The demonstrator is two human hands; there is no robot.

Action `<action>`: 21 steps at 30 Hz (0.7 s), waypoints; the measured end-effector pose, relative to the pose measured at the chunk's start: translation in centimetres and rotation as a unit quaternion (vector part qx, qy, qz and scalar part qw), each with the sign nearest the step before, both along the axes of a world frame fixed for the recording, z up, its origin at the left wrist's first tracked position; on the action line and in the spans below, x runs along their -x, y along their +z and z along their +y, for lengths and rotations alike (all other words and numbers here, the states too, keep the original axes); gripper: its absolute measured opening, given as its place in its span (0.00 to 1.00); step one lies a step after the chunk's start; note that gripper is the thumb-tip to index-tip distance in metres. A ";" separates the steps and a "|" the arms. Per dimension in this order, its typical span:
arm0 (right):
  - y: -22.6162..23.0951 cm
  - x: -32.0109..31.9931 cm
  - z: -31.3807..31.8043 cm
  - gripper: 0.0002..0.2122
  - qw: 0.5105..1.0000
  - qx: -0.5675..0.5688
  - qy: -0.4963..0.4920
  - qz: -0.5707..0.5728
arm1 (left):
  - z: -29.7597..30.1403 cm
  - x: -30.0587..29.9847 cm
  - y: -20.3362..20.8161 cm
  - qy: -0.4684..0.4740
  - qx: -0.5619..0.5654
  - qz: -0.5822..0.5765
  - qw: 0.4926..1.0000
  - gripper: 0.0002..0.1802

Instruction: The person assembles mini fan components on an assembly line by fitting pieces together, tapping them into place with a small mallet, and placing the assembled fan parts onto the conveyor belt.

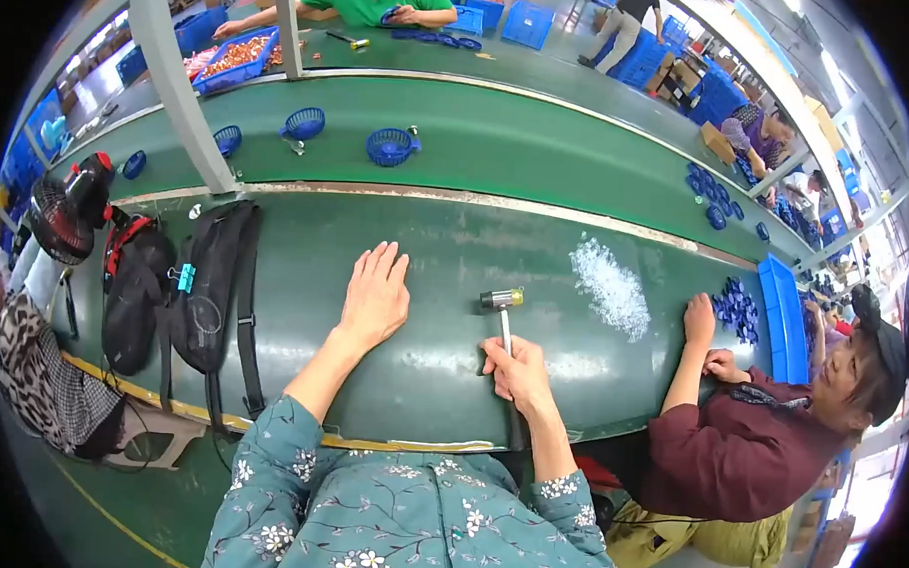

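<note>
My left hand (376, 299) lies flat on the green bench, palm down, fingers stretched out and holding nothing. In my right hand (520, 371) is a small mallet (506, 324), gripped round its handle. Its head, black at one end and yellowish at the other, points away from me, at or just above the bench top. The lower handle comes out below my fist toward the bench's near edge. To the right of the mallet head lies a loose heap of small clear plastic pieces (611, 287).
Black bags (214, 286) and a small fan (61, 215) are at the left. At the right, a co-worker in maroon (739, 449) rests both hands near dark blue parts (737, 312) and a blue tray (782, 315). Beyond the bench, a green conveyor (499, 145) carries blue baskets (389, 148).
</note>
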State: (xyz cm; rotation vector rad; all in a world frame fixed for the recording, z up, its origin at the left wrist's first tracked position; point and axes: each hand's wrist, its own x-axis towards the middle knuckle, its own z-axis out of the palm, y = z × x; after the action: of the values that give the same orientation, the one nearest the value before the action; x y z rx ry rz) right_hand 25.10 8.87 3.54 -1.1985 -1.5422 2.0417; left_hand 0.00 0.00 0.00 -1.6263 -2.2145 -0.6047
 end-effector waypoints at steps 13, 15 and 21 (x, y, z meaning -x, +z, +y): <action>0.4 -0.4 -0.9 0.09 1.000 -0.016 -0.001 -0.001 | -2.2 0.0 0.7 0.002 -0.185 -0.314 0.931 0.16; 0.2 -0.3 -0.9 0.09 1.000 -0.018 0.002 0.000 | -2.7 1.2 1.1 -0.013 -0.146 -0.665 0.732 0.15; 0.3 -0.8 -0.8 0.08 1.000 -0.018 -0.008 0.016 | -5.2 3.4 1.3 -0.154 -0.195 -0.807 0.535 0.16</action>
State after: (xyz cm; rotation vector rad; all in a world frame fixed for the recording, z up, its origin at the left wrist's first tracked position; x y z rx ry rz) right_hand 25.92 8.12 3.84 -1.1568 -1.5432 2.0052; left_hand -3.39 -5.18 1.34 -1.0235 -1.9336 -3.4661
